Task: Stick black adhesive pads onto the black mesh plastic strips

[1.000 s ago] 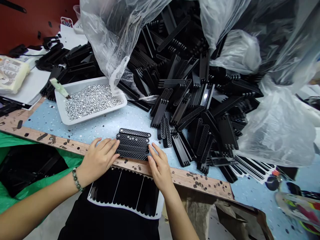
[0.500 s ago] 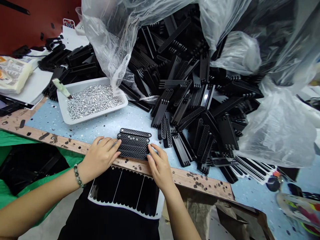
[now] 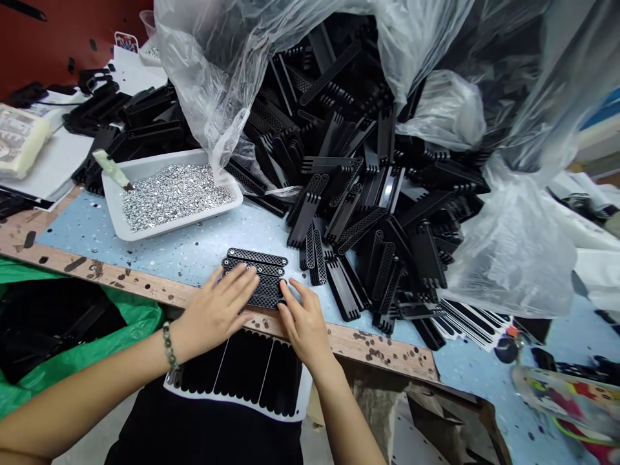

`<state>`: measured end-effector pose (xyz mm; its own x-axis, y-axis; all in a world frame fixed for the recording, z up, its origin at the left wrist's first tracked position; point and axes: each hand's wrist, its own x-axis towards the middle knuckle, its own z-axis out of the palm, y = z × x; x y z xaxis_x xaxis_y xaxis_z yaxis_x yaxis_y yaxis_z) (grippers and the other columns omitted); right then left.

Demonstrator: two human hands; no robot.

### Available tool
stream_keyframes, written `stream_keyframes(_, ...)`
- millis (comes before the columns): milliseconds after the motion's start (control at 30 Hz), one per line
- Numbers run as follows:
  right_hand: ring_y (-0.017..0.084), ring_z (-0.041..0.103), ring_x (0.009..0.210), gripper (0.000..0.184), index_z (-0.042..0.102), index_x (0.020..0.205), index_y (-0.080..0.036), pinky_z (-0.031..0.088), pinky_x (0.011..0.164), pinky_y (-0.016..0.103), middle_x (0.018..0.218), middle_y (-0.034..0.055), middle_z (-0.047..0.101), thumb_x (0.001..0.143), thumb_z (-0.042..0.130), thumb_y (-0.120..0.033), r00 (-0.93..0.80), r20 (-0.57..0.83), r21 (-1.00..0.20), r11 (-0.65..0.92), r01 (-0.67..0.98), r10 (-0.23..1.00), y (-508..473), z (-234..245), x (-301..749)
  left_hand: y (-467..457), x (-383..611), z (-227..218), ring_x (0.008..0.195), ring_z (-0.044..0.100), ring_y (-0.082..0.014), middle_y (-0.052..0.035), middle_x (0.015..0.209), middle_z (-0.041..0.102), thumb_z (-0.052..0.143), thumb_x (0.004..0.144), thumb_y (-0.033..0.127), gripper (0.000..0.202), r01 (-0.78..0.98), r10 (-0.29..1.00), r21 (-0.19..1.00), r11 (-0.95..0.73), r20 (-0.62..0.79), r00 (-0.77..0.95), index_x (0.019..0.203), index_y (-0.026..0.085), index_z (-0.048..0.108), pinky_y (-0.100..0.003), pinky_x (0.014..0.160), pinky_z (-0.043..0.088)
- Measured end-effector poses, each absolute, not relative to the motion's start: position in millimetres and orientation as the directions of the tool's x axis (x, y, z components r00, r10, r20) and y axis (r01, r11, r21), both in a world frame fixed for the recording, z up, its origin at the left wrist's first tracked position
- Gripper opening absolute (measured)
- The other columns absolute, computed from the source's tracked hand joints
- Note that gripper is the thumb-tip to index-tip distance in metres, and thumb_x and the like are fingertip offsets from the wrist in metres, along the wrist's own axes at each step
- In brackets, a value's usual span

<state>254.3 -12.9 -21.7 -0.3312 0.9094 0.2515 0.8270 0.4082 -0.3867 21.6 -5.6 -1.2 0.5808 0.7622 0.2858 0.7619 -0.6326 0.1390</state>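
Our left hand [image 3: 216,314] lies flat and spread across a row of black perforated strips [image 3: 256,278], while our right hand [image 3: 305,326] curls its fingers against the row's right ends; neither hand pinches. The strips lie side by side, long axes running left to right, just inside the bench's wooden near edge [image 3: 111,279]. A heap of black slotted parts [image 3: 358,219] sits close on the right. Farther left, blue benchtop [image 3: 194,248] separates the row from a white tray [image 3: 113,216] of silver washers [image 3: 172,197], its far corner touched by a clear plastic bag [image 3: 208,71].
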Motion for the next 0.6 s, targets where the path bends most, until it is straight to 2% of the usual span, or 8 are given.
stream_keyframes(67, 0.027, 0.052, 0.114, 0.039, 0.052, 0.133, -0.019, 0.048, 0.097, 0.049, 0.128, 0.0152, 0.056, 0.095, 0.048, -0.024, -0.350, 0.271, -0.325, 0.428, 0.843, 0.897, -11.8, -18.9, 253.2, -8.6, 33.0, -8.2, 0.138, 0.036, -0.0275, -0.0146, 0.147, 0.044, 0.040, 0.098, 0.031, 0.050, 0.730, 0.734, 0.141, -0.669, 0.276, 0.620, 0.142, 0.009, 0.039, -0.047, 0.113, 0.026)
stream_keyframes(167, 0.028, 0.053, 0.112, 0.035, 0.058, 0.128, -0.019, 0.046, 0.097, 0.052, 0.123, 0.0138, 0.061, 0.094, 0.050, -0.023, -0.364, 0.278, -0.239, 0.432, 0.870, 0.889, -9.3, -12.1, 249.9, -10.3, 41.2, -15.9, 0.136, 0.039, -0.0252, -0.0129, 0.145, 0.046, 0.037, 0.099, 0.025, 0.045, 0.745, 0.749, 0.140, -0.652, 0.272, 0.604, 0.140, 0.009, 0.043, -0.044, 0.113, 0.026)
stream_keyframes(233, 0.029, 0.053, 0.113, 0.035, 0.059, 0.127, -0.019, 0.046, 0.098, 0.053, 0.124, 0.0134, 0.061, 0.093, 0.051, -0.023, -0.351, 0.259, -0.237, 0.412, 0.880, 0.900, -7.9, -8.7, 248.5, -10.2, 41.3, -18.0, 0.136, 0.040, -0.0253, -0.0125, 0.145, 0.046, 0.037, 0.099, 0.024, 0.044, 0.747, 0.750, 0.138, -0.650, 0.273, 0.602, 0.139, 0.008, 0.043, -0.044, 0.113, 0.026)
stream_keyframes(300, 0.028, 0.054, 0.113, 0.035, 0.059, 0.128, -0.019, 0.047, 0.097, 0.050, 0.124, 0.0132, 0.061, 0.094, 0.049, -0.024, -0.338, 0.233, -0.318, 0.400, 0.860, 0.912, -6.7, -8.6, 249.3, -9.9, 39.8, -18.7, 0.136, 0.040, -0.0252, -0.0124, 0.145, 0.046, 0.039, 0.098, 0.026, 0.045, 0.745, 0.748, 0.141, -0.652, 0.280, 0.602, 0.139, 0.008, 0.043, -0.044, 0.113, 0.026)
stream_keyframes(433, 0.021, 0.060, 0.106, 0.033, 0.061, 0.125, -0.023, 0.051, 0.092, 0.040, 0.115, 0.0096, 0.065, 0.096, 0.044, -0.023, -0.253, 0.252, -0.561, 0.354, 0.748, 0.934, -3.2, -18.0, 253.9, -9.9, 38.1, -19.8, 0.136, 0.039, -0.0246, -0.0111, 0.146, 0.046, 0.040, 0.098, 0.028, 0.046, 0.742, 0.747, 0.148, -0.654, 0.285, 0.601, 0.139, 0.009, 0.043, -0.043, 0.114, 0.025)
stream_keyframes(500, 0.019, 0.062, 0.098, 0.029, 0.066, 0.115, -0.024, 0.052, 0.087, 0.038, 0.105, 0.0077, 0.068, 0.095, 0.046, -0.021, -0.186, 0.292, -0.613, 0.333, 0.716, 0.938, 0.6, -22.8, 254.1, -10.1, 38.0, -20.8, 0.137, 0.039, -0.0247, -0.0108, 0.146, 0.045, 0.039, 0.098, 0.028, 0.045, 0.741, 0.745, 0.147, -0.656, 0.287, 0.602, 0.139, 0.009, 0.043, -0.043, 0.114, 0.024)
stream_keyframes(600, 0.019, 0.062, 0.086, 0.021, 0.071, 0.099, -0.022, 0.053, 0.079, 0.036, 0.090, 0.0058, 0.070, 0.092, 0.051, -0.020, -0.137, 0.345, -0.613, 0.333, 0.717, 0.929, 7.9, -24.6, 251.3, -10.4, 38.1, -22.7, 0.137, 0.038, -0.0246, -0.0110, 0.147, 0.044, 0.040, 0.098, 0.027, 0.046, 0.740, 0.747, 0.154, -0.654, 0.288, 0.600, 0.140, 0.009, 0.043, -0.044, 0.114, 0.025)
